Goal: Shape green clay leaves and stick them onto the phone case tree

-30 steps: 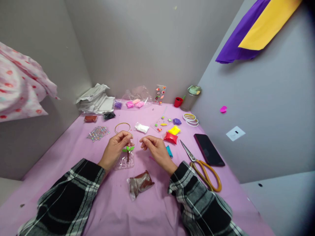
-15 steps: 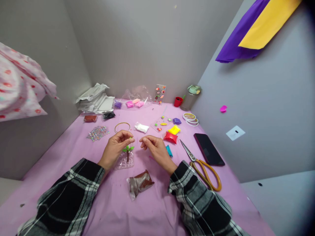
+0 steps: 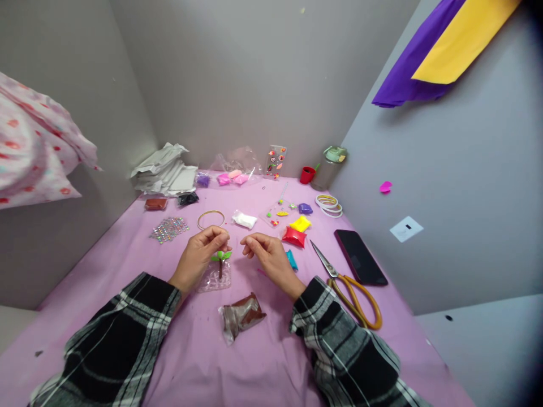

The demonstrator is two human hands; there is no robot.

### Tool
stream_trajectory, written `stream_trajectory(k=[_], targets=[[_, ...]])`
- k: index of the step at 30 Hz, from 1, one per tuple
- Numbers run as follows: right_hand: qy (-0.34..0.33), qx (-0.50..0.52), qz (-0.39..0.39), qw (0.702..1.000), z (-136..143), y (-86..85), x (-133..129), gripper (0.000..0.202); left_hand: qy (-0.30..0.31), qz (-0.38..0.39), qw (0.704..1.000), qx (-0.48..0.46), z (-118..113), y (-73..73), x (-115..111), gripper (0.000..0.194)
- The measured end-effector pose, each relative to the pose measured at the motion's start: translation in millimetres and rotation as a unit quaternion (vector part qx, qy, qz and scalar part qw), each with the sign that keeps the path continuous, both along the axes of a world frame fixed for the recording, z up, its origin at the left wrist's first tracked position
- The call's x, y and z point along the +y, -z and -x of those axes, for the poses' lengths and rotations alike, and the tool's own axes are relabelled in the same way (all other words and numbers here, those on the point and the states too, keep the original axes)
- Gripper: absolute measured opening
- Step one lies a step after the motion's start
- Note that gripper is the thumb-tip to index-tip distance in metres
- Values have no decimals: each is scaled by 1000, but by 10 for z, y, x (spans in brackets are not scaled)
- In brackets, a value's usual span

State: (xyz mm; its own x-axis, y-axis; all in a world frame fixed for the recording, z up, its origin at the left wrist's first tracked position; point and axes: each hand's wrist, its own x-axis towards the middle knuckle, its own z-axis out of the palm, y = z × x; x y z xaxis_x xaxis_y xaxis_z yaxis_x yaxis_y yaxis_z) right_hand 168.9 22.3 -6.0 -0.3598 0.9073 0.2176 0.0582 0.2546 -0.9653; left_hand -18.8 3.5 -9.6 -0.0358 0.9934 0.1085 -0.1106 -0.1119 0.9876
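Observation:
My left hand [image 3: 201,251] is closed in a pinch above a small clay plant [image 3: 220,265], which has a brown stem and bright green leaves. What its fingertips hold, if anything, is too small to make out. The plant rests on a clear textured plastic piece [image 3: 213,281], partly behind the hand. A little to the right, my right hand [image 3: 271,260] hovers with thumb and fingers pressed together; nothing nameable shows between them. Closer to me lies a packet of brown clay [image 3: 241,317], its wrapper opened out at the left.
Scissors [image 3: 348,288] and a phone [image 3: 360,257] lie at the right. Red [image 3: 294,237], yellow [image 3: 301,224] and white clay packets [image 3: 244,220] sit farther back, near a bangle [image 3: 211,212]. Shiny gems [image 3: 169,230] are at the left; a bottle [image 3: 330,168] stands behind.
The fingers of my left hand have curled down slightly, and the bit of green by its fingertips has dropped closer to the leaves. My right hand stays in place.

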Motion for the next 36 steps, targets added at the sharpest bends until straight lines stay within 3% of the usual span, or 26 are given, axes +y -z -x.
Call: stream_trajectory(k=[12,25,32,36], targets=[[2,-1,-3,1000,-2,5,9,25,-3,-6,1000,-14,8,36,14,19],[0,5,0,1000,-3,-1,9,24,-4,7,1000,-18,19,26,15,29],[4,0,4,1000,0,-14,3,24,-14,-3,1000,-16,22,6,13,19],[4,3,8,1000,-1,-14,7,24,-18,-16,1000,-13,24,0,15,33]])
